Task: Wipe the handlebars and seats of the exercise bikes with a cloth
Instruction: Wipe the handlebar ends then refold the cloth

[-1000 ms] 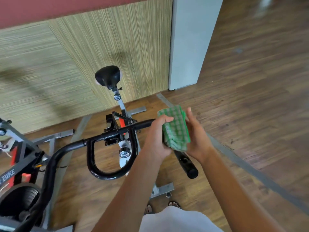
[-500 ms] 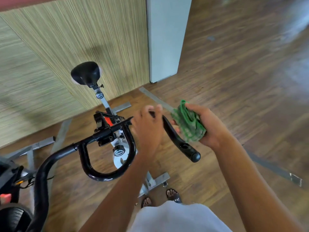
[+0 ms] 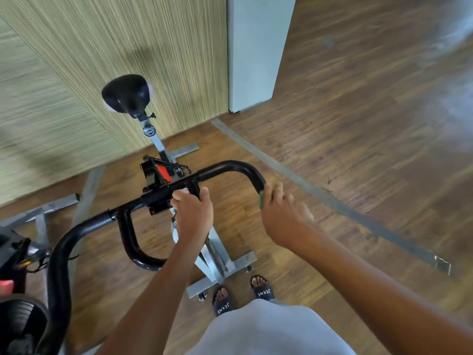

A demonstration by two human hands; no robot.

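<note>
The black handlebar (image 3: 227,168) of an exercise bike runs across the middle of the view, with an inner loop at lower left. My left hand (image 3: 193,216) grips the bar near its centre clamp. My right hand (image 3: 284,216) is wrapped round the bar's right end with the green checked cloth (image 3: 261,199) under the palm; only a thin edge of the cloth shows. The black seat (image 3: 126,96) stands beyond, on a silver post near the wall.
A striped wood-panel wall (image 3: 115,47) and a white pillar (image 3: 256,52) stand behind the bike. Another bike's flywheel and frame (image 3: 18,303) sit at lower left. The steel base feet (image 3: 220,275) lie by my sandalled feet. Wooden floor with a metal strip (image 3: 332,201) spreads right.
My right hand has brought the cloth down over the handlebar's right end and closed round it. My left hand slid left along the bar toward the centre clamp. The view shifted slightly.
</note>
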